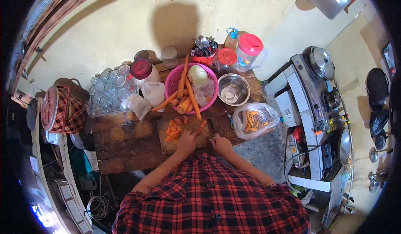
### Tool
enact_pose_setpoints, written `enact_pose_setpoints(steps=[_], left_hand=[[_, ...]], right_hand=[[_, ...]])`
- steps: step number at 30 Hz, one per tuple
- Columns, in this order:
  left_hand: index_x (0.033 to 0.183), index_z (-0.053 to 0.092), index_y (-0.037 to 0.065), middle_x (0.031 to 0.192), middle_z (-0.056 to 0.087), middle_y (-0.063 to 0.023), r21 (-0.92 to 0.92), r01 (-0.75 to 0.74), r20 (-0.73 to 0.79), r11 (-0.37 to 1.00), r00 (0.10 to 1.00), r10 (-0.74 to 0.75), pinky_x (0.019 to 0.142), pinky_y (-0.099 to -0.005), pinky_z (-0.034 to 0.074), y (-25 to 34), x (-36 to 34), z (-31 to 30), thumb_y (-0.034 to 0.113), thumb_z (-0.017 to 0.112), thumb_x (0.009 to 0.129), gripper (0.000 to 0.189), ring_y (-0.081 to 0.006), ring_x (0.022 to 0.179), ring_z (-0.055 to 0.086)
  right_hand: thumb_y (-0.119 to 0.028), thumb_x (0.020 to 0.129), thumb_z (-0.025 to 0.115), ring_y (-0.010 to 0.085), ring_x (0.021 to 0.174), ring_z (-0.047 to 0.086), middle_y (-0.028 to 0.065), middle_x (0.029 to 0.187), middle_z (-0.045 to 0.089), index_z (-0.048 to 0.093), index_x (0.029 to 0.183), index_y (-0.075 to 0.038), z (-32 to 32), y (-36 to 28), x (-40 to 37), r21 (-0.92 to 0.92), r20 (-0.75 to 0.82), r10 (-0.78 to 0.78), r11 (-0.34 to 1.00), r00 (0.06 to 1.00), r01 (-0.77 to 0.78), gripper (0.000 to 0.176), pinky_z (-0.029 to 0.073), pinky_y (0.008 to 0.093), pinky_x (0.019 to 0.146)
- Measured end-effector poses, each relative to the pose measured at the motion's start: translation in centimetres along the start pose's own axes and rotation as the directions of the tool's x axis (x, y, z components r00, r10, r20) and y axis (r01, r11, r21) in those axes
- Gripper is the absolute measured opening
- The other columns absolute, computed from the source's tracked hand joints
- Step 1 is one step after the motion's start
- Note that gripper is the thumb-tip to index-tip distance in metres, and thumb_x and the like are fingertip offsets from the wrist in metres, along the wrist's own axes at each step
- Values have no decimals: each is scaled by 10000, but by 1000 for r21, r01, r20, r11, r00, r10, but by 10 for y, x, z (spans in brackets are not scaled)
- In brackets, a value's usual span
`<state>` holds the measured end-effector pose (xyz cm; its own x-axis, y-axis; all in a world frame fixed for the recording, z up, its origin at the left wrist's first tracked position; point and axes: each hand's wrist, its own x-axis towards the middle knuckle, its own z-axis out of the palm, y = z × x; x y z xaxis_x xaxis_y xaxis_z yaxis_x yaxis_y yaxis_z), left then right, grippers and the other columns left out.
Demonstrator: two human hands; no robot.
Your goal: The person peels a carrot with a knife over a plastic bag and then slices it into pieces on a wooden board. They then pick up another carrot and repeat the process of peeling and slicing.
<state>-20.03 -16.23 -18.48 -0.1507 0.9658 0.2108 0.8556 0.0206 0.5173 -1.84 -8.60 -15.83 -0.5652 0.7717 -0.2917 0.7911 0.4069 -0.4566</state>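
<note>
On the wooden cutting board (pixel 168 146) lies a heap of chopped carrot (pixel 173 130). My left hand (pixel 186 142) is at the board's middle, its fingers closed at the near end of a carrot piece (pixel 203 124). At the board's right side my right hand (pixel 220 144) is wrapped round the handle of a knife (pixel 207 133), whose blade points toward the carrot and my left fingers. Just behind the board, a pink basin (pixel 168 83) holds several whole carrots (pixel 183 82), a pale cabbage (pixel 197 75) and a clear plastic bag.
Right of the basin are a steel bowl (pixel 244 97) and a plastic bag of carrot scraps (pixel 267 129). Glasses on a tray (pixel 107 112), white bags (pixel 153 92) and jars stand left and behind. A gas stove (pixel 311 83) is on the right, a checked basket (pixel 75 113) far left.
</note>
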Motion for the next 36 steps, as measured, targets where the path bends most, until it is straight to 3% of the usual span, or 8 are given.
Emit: enact_pose_setpoints(steps=[5, 8, 12, 19, 23, 26, 28, 36], left_hand=[[1002, 616, 10, 888, 558, -172, -73, -40, -27, 997, 999, 38, 707, -408, 483, 1, -17, -27, 62, 537, 779, 242, -327, 826, 567], [1071, 584, -1, 932, 550, -187, -75, 94, 173, 993, 982, -80, 732, -406, 479, -7, -29, -27, 56, 532, 780, 301, -345, 836, 564], [1108, 547, -16, 980, 536, -208, -163, 114, 134, 980, 987, -93, 761, -407, 474, -3, -34, -27, 36, 537, 769, 344, -365, 859, 561], [1088, 546, -18, 1106, 518, -235, -137, 13, -28, 990, 999, -17, 824, -423, 448, 0, -7, 2, -20, 546, 741, 346, -376, 929, 540], [1036, 569, -15, 1079, 554, -211, -219, 95, -34, 971, 994, -105, 823, -417, 454, 6, 7, 2, 2, 573, 742, 294, -364, 929, 542], [961, 597, -16, 999, 600, -173, -57, 19, 9, 998, 1000, -19, 822, -411, 457, 3, 6, 0, 46, 613, 744, 226, -356, 908, 552], [908, 617, -15, 903, 619, -146, -68, 35, -71, 997, 997, -40, 811, -400, 462, 0, 3, 3, 90, 641, 743, 197, -346, 886, 560], [940, 639, 3, 878, 575, -152, -166, 80, -38, 983, 995, -88, 743, -403, 481, -7, 0, 3, 102, 645, 736, 227, -322, 854, 567]], right_hand=[[-281, 893, 473, 459, 701, 581, 282, 694, 579, 469, 888, 35, 20, 15, -21, 173, -147, 156, 976, 977, -130, 316, 456, 535, 620], [-260, 893, 467, 469, 684, 575, 297, 691, 575, 477, 889, 61, 43, 10, -8, 177, -133, 92, 982, 987, -68, 321, 452, 539, 623], [-253, 894, 459, 476, 677, 567, 304, 694, 571, 489, 883, 82, 43, -22, 2, 206, -16, -80, 975, 997, 81, 336, 451, 534, 625], [-255, 893, 476, 460, 684, 571, 272, 683, 575, 509, 864, 32, 28, 0, -11, 280, -221, 53, 960, 974, 11, 290, 445, 534, 601], [-261, 884, 500, 472, 677, 557, 267, 676, 569, 501, 877, 2, 22, 13, -21, 201, -194, 21, 979, 981, 19, 263, 437, 537, 603], [-294, 888, 494, 465, 667, 560, 258, 671, 574, 492, 860, -5, 16, 2, -29, 88, -140, 1, 996, 990, 12, 290, 433, 545, 589], [-302, 891, 487, 462, 664, 562, 257, 669, 575, 487, 858, -9, 26, 1, -30, 88, -153, 28, 996, 988, -15, 295, 430, 550, 585], [-293, 897, 476, 459, 651, 562, 263, 670, 573, 471, 883, -8, 34, 1, -29, 118, -128, 53, 992, 990, -38, 286, 426, 554, 568]])
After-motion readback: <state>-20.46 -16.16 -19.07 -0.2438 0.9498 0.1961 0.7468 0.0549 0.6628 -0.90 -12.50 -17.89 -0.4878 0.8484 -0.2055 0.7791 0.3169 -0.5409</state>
